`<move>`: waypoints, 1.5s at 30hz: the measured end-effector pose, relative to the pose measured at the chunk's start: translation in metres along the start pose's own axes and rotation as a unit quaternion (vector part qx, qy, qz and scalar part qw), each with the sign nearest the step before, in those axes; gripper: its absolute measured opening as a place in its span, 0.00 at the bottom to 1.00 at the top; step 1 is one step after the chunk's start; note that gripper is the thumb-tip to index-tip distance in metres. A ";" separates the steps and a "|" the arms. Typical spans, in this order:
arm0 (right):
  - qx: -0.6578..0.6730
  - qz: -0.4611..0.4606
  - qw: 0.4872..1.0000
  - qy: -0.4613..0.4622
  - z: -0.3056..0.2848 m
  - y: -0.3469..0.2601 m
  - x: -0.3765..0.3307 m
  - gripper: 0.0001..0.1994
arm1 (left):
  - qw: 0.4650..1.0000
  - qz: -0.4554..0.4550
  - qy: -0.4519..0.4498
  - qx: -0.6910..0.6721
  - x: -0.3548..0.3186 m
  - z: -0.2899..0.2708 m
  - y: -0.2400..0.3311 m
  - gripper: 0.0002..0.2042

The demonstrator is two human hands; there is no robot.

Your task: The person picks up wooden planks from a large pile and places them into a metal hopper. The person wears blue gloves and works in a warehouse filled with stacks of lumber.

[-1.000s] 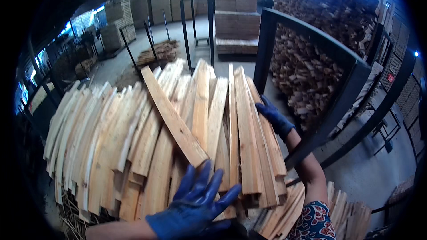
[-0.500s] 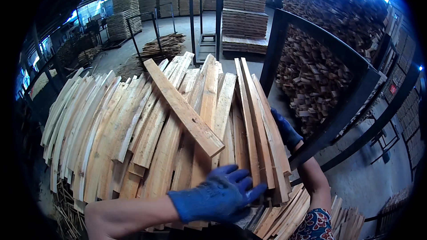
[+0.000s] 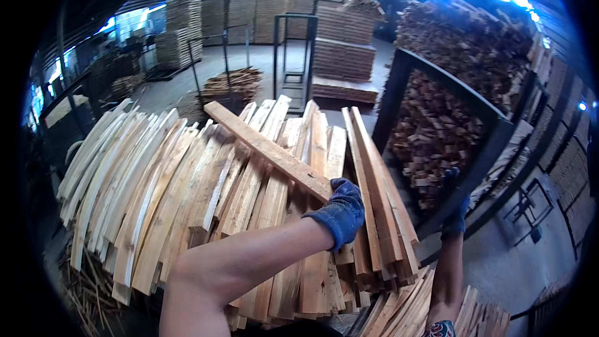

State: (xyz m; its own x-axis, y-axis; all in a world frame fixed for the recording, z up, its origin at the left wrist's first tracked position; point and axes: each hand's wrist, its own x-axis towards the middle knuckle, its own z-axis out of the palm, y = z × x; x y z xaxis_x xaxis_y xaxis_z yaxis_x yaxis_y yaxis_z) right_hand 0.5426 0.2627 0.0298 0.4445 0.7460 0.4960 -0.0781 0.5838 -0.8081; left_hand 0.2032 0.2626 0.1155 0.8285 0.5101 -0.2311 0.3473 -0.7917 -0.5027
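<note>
My left hand [image 3: 343,213], in a blue work glove, is closed on the near end of a wooden plank [image 3: 268,150]. This plank lies slantwise across a row of other planks [image 3: 175,193], its far end pointing to the upper left. On the right, my right hand [image 3: 457,212], gloved in blue too, is at the upright bar of a dark metal frame [image 3: 399,97]. The bar crosses in front of part of that hand; its fingers show beyond the bar, stretched upward and apart from the planks. No plank shows in it.
Several narrow planks stand on edge at the row's right end [image 3: 380,212]. More planks [image 3: 399,306] lie lower down beside my right forearm. A large heap of wood pieces [image 3: 437,125] rises behind the frame. Stacked boards [image 3: 343,56] and another metal frame [image 3: 293,56] stand farther back.
My left hand has moved up and taken hold of the slanted plank's near end, which has shifted right and up. My right hand has moved right, away from the planks, to the frame's bar.
</note>
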 end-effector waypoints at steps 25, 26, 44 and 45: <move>-0.706 0.111 0.643 -0.275 0.227 -0.004 0.000 0.21 | 0.930 -0.054 0.259 -0.255 -0.175 0.025 -0.057 0.12; -0.688 0.101 0.658 -0.289 0.217 -0.003 0.010 0.21 | 0.926 -0.033 0.263 -0.270 -0.168 0.032 -0.053 0.12; -0.676 0.162 0.663 -0.278 0.174 -0.015 0.026 0.32 | 0.951 0.033 0.257 -0.171 -0.062 0.033 -0.032 0.28; -0.677 0.166 0.656 -0.289 0.179 -0.018 0.024 0.31 | 0.964 0.027 0.212 -0.158 -0.056 0.032 -0.027 0.36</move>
State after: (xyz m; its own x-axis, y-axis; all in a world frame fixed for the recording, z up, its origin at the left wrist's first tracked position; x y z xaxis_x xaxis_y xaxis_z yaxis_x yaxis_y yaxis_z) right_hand 0.3950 0.3271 0.1134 0.1608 0.9853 -0.0570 0.9535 -0.1700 -0.2487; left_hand 0.1333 0.2663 0.1151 0.9308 0.3354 0.1452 0.3599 -0.9102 -0.2051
